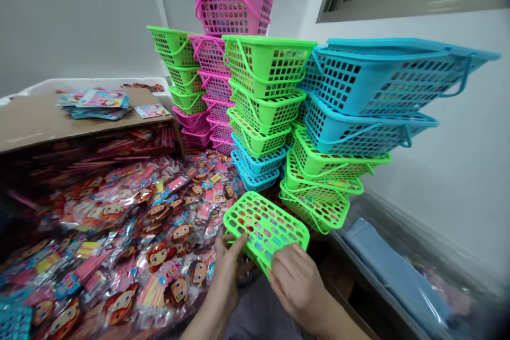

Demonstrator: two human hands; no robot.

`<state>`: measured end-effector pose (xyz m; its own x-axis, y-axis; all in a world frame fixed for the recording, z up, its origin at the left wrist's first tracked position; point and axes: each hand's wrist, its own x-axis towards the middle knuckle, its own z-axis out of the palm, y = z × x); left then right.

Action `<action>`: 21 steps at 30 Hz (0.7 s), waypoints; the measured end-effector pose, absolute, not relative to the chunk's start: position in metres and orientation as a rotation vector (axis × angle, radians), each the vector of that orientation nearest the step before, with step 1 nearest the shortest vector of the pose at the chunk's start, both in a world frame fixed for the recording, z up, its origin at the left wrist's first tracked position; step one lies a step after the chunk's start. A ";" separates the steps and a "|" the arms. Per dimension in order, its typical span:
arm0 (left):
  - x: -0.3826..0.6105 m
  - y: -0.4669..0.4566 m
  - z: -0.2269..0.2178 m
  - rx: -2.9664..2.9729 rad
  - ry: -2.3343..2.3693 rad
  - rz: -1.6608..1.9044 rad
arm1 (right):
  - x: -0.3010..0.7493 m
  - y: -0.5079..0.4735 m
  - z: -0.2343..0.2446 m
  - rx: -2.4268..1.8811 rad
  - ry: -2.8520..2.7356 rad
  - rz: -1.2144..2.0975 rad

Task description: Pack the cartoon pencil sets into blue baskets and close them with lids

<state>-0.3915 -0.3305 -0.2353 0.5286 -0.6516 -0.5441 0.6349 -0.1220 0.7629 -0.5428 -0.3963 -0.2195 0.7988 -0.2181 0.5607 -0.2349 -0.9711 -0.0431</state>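
Note:
Between my hands is a green plastic basket (pixel 265 226), with its flat perforated lid facing up and colourful contents showing through the holes. My left hand (pixel 230 257) grips its near left side, thumb close to the rim. The curled fingers of my right hand (pixel 292 271) close on the near right edge, by what looks like the handle. To the left, a heap of clear plastic packets (pixel 175 255) printed with cartoon dolls spreads out beneath. Just beyond the held basket rise stacks of similar green baskets (pixel 263 85).
Pink baskets (pixel 235 0) stand at the back, and blue baskets (pixel 378 85) lean out on the right. A cardboard box (pixel 35 122) at left carries a pile of printed cards (pixel 93 102). A grey bin (pixel 378 287) lies low at right, beside the white wall.

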 end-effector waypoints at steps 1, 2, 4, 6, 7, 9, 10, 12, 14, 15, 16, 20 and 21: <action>-0.391 -0.331 -0.235 1.278 -0.032 -1.122 | -0.543 -0.391 -0.220 2.956 -0.369 0.930; -0.392 -0.331 -0.234 1.268 -0.059 -1.148 | -0.545 -0.386 -0.221 2.955 -0.384 0.942; -0.394 -0.335 -0.235 1.258 -0.119 -1.188 | -0.548 -0.381 -0.223 2.939 -0.445 0.959; -0.397 -0.341 -0.237 1.256 -0.150 -1.198 | -0.552 -0.381 -0.225 2.916 -0.508 0.958; -0.398 -0.344 -0.238 1.253 -0.151 -1.195 | -0.554 -0.383 -0.226 2.905 -0.531 0.958; -0.399 -0.351 -0.240 1.236 -0.143 -1.187 | -0.557 -0.387 -0.229 2.890 -0.564 0.963; -0.400 -0.355 -0.241 1.222 -0.140 -1.181 | -0.557 -0.390 -0.231 2.884 -0.581 0.969; -0.400 -0.364 -0.244 1.193 -0.148 -1.168 | -0.558 -0.395 -0.237 2.865 -0.626 0.985; -0.402 -0.373 -0.249 1.169 -0.164 -1.159 | -0.558 -0.400 -0.244 2.829 -0.680 0.997; -0.403 -0.378 -0.252 1.155 -0.171 -1.158 | -0.558 -0.402 -0.247 2.804 -0.703 1.009; -0.404 -0.381 -0.254 1.144 -0.174 -1.154 | -0.558 -0.404 -0.250 2.778 -0.720 1.023; -0.398 -0.363 -0.259 1.098 -0.189 -1.113 | -0.561 -0.407 -0.258 2.727 -0.757 1.111; -0.392 -0.346 -0.256 1.106 -0.214 -1.089 | -0.561 -0.406 -0.260 2.715 -0.773 1.142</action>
